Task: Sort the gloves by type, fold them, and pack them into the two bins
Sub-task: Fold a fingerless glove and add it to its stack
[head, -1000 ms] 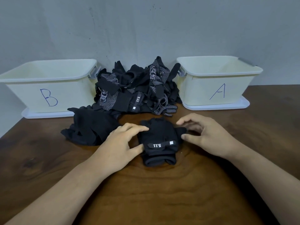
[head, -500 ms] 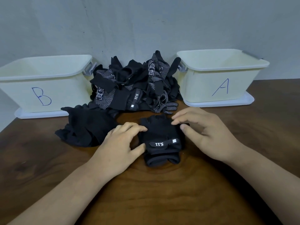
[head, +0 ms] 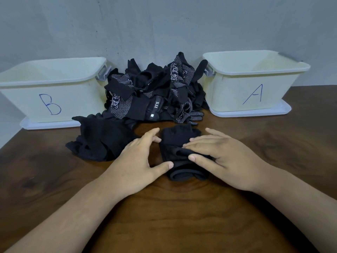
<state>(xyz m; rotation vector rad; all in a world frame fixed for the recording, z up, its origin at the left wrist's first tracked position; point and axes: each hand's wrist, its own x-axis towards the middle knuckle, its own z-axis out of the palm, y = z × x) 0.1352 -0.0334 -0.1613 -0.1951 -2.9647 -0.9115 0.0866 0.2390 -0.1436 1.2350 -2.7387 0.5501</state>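
A black glove (head: 179, 141) lies on the brown table (head: 182, 216), just in front of the pile of gloves (head: 155, 92) between bin B (head: 76, 99) and bin A (head: 228, 95). The right hand (head: 226, 157) lies flat on it, with its fingers (head: 200, 143) straight. The left hand (head: 138, 161) is spread wide and touches the glove's left side.

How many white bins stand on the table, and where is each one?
2. The bin marked B stands at the back left, the bin marked A at the back right, the glove pile between them. None seems hidden.
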